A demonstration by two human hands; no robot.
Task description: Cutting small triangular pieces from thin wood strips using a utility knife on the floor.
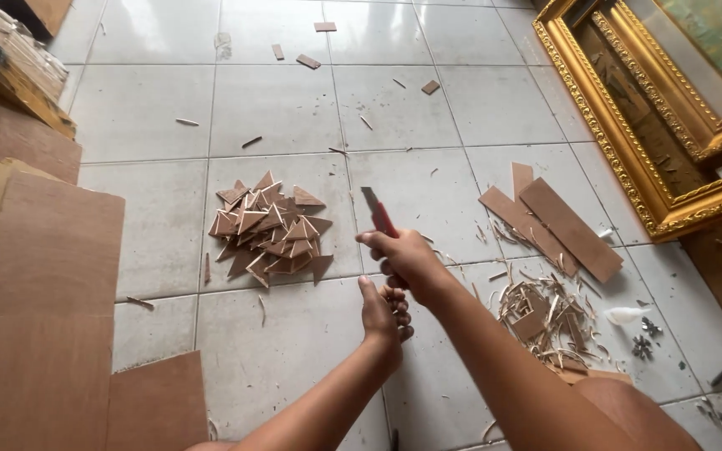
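Grey glazed floor tiles (277, 108) are spread under the whole scene. Brown plywood sheets (39, 334) are stacked at the left edge, and an ornate gilded picture frame (628, 159) is leaned at the upper right. Two long brown plywood strips (557, 224) are laid crossed on the tiles to the right of the hands, with a litter of pale wood shavings (545, 313) just below them. A heap of small brown triangular plywood pieces (271, 230) is piled to the left of the hands.

A red-handled utility knife (380, 215) is gripped in the closed fingers of the right hand (407, 259), blade pointed up and away. The left hand (382, 316) is held just below it, fingers curled shut; whether a small piece is pinched inside cannot be told.

The step in hand is judged to be trimming or whittling a small offcut. Care would be called for next: the blade is to be kept off the left fingers.
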